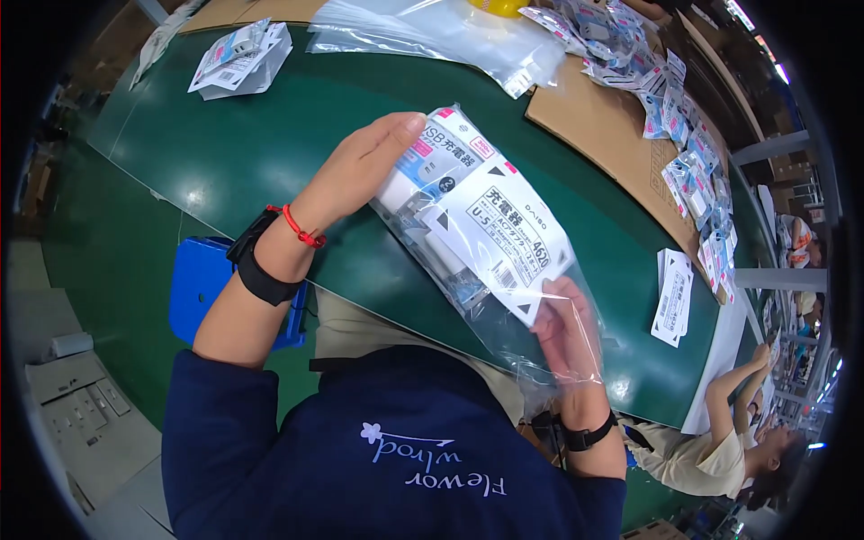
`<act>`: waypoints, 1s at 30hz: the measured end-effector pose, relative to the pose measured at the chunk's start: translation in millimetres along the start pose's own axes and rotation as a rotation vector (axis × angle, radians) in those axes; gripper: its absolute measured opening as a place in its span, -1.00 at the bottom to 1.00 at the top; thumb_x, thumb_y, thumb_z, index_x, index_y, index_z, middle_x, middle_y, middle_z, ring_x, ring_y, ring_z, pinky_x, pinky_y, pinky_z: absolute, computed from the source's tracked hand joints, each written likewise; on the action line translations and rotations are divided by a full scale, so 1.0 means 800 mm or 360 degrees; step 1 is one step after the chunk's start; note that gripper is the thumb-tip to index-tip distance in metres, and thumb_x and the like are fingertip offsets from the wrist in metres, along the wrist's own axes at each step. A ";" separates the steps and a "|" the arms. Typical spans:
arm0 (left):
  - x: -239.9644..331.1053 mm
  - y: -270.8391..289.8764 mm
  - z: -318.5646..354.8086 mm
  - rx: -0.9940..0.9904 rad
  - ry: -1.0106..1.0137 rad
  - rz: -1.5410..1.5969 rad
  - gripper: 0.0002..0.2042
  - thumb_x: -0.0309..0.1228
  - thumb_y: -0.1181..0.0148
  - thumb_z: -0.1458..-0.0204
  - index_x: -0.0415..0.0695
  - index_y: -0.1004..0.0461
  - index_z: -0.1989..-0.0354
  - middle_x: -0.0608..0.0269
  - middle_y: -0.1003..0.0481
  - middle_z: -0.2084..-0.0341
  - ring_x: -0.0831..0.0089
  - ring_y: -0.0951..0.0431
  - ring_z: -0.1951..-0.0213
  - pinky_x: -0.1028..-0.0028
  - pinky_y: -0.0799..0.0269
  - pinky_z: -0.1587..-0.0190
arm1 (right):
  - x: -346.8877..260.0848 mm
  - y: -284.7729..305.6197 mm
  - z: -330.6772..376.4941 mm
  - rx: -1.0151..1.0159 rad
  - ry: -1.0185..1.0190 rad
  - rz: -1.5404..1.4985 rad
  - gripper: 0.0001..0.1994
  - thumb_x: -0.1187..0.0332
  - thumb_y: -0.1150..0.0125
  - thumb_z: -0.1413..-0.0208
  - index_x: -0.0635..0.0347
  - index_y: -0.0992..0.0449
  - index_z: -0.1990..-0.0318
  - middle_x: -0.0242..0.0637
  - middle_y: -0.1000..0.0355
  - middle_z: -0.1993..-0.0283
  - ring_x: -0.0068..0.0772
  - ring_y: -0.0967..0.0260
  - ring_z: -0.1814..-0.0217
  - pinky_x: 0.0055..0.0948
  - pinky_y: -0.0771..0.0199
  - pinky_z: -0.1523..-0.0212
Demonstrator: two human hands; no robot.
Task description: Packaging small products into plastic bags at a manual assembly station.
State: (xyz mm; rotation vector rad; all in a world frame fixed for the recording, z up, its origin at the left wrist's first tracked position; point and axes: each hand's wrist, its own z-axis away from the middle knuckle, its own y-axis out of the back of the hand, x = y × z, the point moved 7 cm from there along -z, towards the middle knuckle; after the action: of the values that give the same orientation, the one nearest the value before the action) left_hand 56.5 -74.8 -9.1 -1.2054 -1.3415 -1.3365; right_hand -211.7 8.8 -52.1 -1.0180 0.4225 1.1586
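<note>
Packets (472, 216) sit stacked inside the clear bag (540, 346) — left hand (360, 175) presses them, right hand (569, 337) fingers pinch the open bag mouth; sealing remains.

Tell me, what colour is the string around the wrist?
Red. The string sits on the left hand's wrist, clearest in the head view.

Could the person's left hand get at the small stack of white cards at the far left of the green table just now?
Probably not at once: the left hand is pressed against the clear bag of packets. The green table between it and the stack of white cards shows nothing in the way.
</note>
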 end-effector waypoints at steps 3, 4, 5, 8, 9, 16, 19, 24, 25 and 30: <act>0.003 -0.003 -0.001 -0.0005 -0.0008 -0.0011 -0.51 -0.08 0.09 -0.23 -0.33 -0.37 -0.04 0.17 -0.48 0.15 0.52 -0.43 0.11 0.56 -0.31 0.00 | -0.003 0.016 -0.008 -0.0104 0.0200 0.0015 -0.84 0.41 -0.13 -0.16 0.34 -0.44 0.20 -0.16 -0.51 0.27 -0.51 -0.51 0.33 -0.64 -0.51 0.40; 0.004 -0.004 -0.002 -0.0003 -0.0020 -0.0031 -0.51 -0.08 0.09 -0.23 -0.33 -0.37 -0.04 0.17 -0.49 0.16 0.51 -0.43 0.11 0.55 -0.31 0.00 | -0.003 0.013 -0.010 -0.0106 0.0199 0.0018 -0.84 0.41 -0.13 -0.16 0.34 -0.44 0.20 -0.16 -0.51 0.27 -0.51 -0.51 0.33 -0.64 -0.51 0.40; 0.005 -0.006 -0.003 -0.0008 -0.0036 -0.0051 -0.51 -0.08 0.09 -0.23 -0.33 -0.37 -0.04 0.16 -0.49 0.16 0.51 -0.44 0.11 0.55 -0.31 0.00 | -0.003 0.003 -0.012 -0.0048 0.0219 -0.0020 -0.84 0.41 -0.13 -0.16 0.34 -0.44 0.20 -0.16 -0.51 0.27 -0.51 -0.51 0.34 -0.64 -0.51 0.40; 0.005 -0.008 0.001 -0.0021 -0.0016 -0.0103 -0.47 -0.04 0.12 -0.23 -0.31 -0.36 -0.08 0.14 -0.46 0.08 0.47 -0.41 0.05 0.54 -0.26 -0.06 | 0.000 -0.017 -0.016 0.0064 0.0267 -0.0098 -0.84 0.42 -0.14 -0.15 0.34 -0.44 0.20 -0.16 -0.51 0.28 -0.50 -0.51 0.35 -0.64 -0.51 0.40; 0.005 -0.008 0.001 -0.0024 -0.0003 -0.0129 -0.45 -0.02 0.13 -0.23 -0.30 -0.36 -0.10 0.13 -0.44 0.05 0.46 -0.40 0.02 0.54 -0.24 -0.09 | 0.003 -0.021 -0.017 0.0068 0.0247 -0.0106 -0.84 0.42 -0.14 -0.15 0.35 -0.44 0.19 -0.15 -0.51 0.27 -0.50 -0.51 0.35 -0.64 -0.51 0.41; 0.003 -0.001 0.002 0.0025 0.0040 -0.0131 -0.45 -0.02 0.15 -0.23 -0.30 -0.35 -0.11 0.13 -0.44 0.04 0.46 -0.39 0.01 0.54 -0.23 -0.09 | -0.012 -0.013 -0.005 0.0007 0.0335 0.0229 -0.80 0.43 -0.14 -0.14 0.40 -0.43 0.15 -0.11 -0.51 0.28 -0.46 -0.50 0.37 -0.62 -0.48 0.45; 0.002 -0.002 0.000 0.0009 0.0056 -0.0112 -0.45 -0.02 0.15 -0.24 -0.30 -0.35 -0.11 0.13 -0.44 0.03 0.46 -0.39 0.00 0.53 -0.23 -0.10 | -0.009 -0.006 0.002 -0.0034 0.0296 0.0371 -0.80 0.44 -0.11 -0.15 0.41 -0.43 0.14 -0.10 -0.51 0.31 -0.43 -0.50 0.39 -0.63 -0.45 0.48; 0.001 -0.009 -0.002 -0.0053 0.0077 -0.0067 -0.45 -0.02 0.16 -0.24 -0.29 -0.35 -0.12 0.12 -0.44 0.02 0.46 -0.39 0.00 0.54 -0.23 -0.10 | 0.001 -0.018 -0.015 -0.0106 0.0318 0.0173 -0.81 0.41 -0.13 -0.13 0.36 -0.43 0.18 -0.21 -0.48 0.42 -0.54 -0.43 0.52 -0.68 -0.37 0.57; 0.001 -0.009 -0.002 -0.0050 0.0075 -0.0055 -0.45 -0.01 0.16 -0.24 -0.29 -0.35 -0.12 0.11 -0.44 0.02 0.46 -0.39 0.00 0.54 -0.23 -0.10 | 0.001 -0.016 -0.016 -0.0167 0.0321 0.0179 -0.82 0.44 -0.12 -0.13 0.36 -0.43 0.17 -0.17 -0.48 0.35 -0.50 -0.45 0.47 -0.67 -0.39 0.53; 0.000 -0.005 -0.004 0.0008 0.0032 -0.0078 -0.43 0.00 0.17 -0.23 -0.29 -0.34 -0.12 0.11 -0.44 0.03 0.47 -0.39 0.02 0.55 -0.23 -0.08 | -0.019 -0.002 0.006 0.0008 0.0827 0.0934 -0.76 0.51 -0.13 -0.09 0.33 -0.42 0.07 -0.01 -0.43 0.08 -0.29 -0.48 0.22 -0.51 -0.48 0.33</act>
State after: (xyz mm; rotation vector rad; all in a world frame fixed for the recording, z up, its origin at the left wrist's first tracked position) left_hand 52.6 -77.5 -9.4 -1.1594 -1.3669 -1.3754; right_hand -217.5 4.5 -37.8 -1.2310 1.1956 1.3940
